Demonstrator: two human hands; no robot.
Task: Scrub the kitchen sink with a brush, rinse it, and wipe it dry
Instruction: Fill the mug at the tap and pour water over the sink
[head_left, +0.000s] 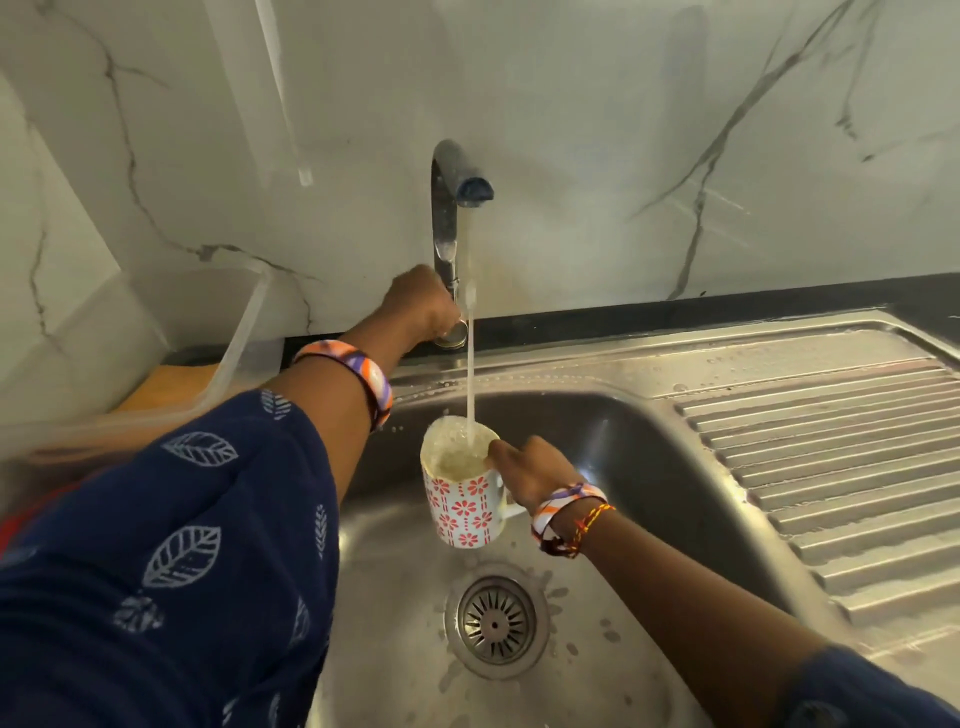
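Note:
The steel sink basin (597, 447) lies below me, with its round drain strainer (496, 621) near the bottom centre. A chrome tap (445, 208) rises at the back and a stream of water (470, 364) falls from its spout. My left hand (423, 306) grips the tap's base where the handle is. My right hand (530, 475) holds a white mug with red flowers (462, 499) by its handle, upright under the stream. The mug is nearly full of bubbling water. No brush or cloth is in view.
A ribbed steel draining board (831, 467) stretches to the right of the basin. A marble-patterned wall (623, 130) stands behind the tap. A clear plastic container (218, 332) and a wooden board (171, 384) sit at the left, partly hidden by my sleeve.

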